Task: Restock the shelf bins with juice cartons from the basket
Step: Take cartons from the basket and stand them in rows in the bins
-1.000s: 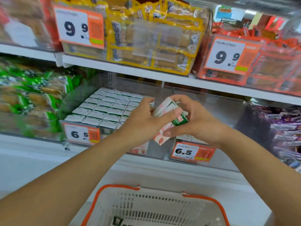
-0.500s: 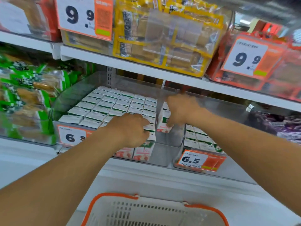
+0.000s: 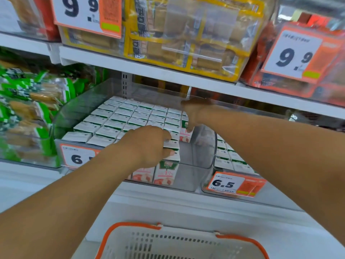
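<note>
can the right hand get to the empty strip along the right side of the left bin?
Probably yes: the right hand is already inside the left bin, at the cartons bordering that gap, with nothing visible blocking it.

Price tags: "9.9" x2 on upper shelf bins, top-left tag (image 3: 87, 14) and top-right tag (image 3: 296, 55). Lower bins: "6.5" tag (image 3: 231, 184) on right bin front, left bin's tag (image 3: 79, 157) reads "6", rest hidden by arm. Front carton (image 3: 167, 170) reads "100%".

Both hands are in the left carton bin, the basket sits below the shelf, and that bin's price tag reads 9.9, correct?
Not quite: the head view shows the left carton bin's price tag starting with 6; the 9.9 tags hang on the shelf above. Both hands and the basket are as stated.
</note>
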